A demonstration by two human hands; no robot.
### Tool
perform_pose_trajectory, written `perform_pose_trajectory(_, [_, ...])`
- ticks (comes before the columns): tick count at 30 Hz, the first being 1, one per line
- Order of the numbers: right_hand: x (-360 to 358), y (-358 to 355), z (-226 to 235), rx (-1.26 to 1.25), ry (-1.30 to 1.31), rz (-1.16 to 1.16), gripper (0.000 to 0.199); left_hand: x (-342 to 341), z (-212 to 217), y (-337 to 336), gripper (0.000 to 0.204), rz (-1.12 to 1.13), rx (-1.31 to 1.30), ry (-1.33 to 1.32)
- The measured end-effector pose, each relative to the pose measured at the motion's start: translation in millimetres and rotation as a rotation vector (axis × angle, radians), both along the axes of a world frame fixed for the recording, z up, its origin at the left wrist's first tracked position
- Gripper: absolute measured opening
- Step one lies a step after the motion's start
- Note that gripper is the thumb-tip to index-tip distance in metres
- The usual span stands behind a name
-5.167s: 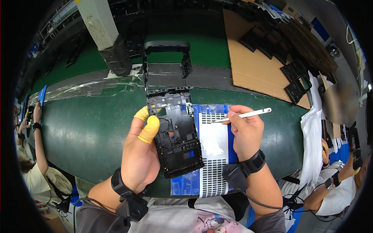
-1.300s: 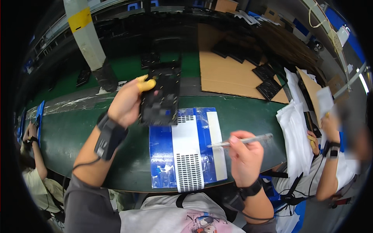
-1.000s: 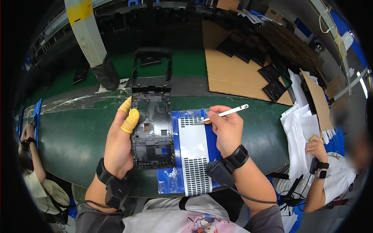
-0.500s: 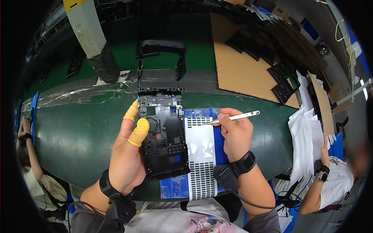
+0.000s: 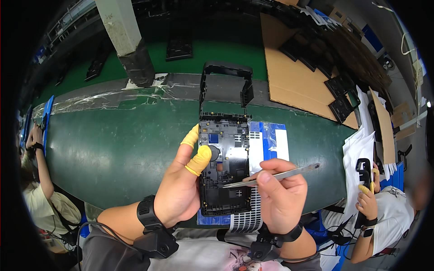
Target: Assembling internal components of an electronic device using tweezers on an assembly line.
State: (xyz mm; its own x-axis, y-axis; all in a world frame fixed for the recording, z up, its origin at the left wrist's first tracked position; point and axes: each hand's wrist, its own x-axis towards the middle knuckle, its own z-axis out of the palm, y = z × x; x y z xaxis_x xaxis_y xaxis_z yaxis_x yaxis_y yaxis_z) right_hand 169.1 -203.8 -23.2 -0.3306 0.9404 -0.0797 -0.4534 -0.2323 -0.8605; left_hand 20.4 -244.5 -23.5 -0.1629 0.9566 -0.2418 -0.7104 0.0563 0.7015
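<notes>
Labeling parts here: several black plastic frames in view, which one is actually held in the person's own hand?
The black frame gripped by the left hand, nearest the camera, tweezers at it. The other frames lie loose on green belt and cardboard.

Factory assembly line. Long green conveyor belt as the table, black plastic frames queued along it, cardboard sheets stacked with more parts, co-workers seated either side, wrist straps worn.
</notes>
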Motion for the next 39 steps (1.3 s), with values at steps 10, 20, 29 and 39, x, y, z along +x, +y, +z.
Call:
perform_pose_trajectory(10, [-6.4,-3.8,-5.3,-0.011,0.021,0.046,0.022,-0.9,4.2,-2.2,0.051,0.011,0.046,-0.077])
perform_pose_trajectory(20, [-4.6,-1.7,-8.6,-0.009,-0.020,0.043,0.021,-0.2,5.5,-3.0,0.059,0.013,0.037,-0.164])
perform_pose_trajectory(29, [-5.1,21.2,-6.1,-0.075,0.122,0.070,0.020,-11.9,5.9,-3.9,0.093,0.013,0.122,0.213])
perform_pose_trajectory(39, [-11.9,79.6,-39.6,0.115,-0.219,-0.169,0.014,-31.7,19.6,8.3,0.053,0.342,0.200,0.125])
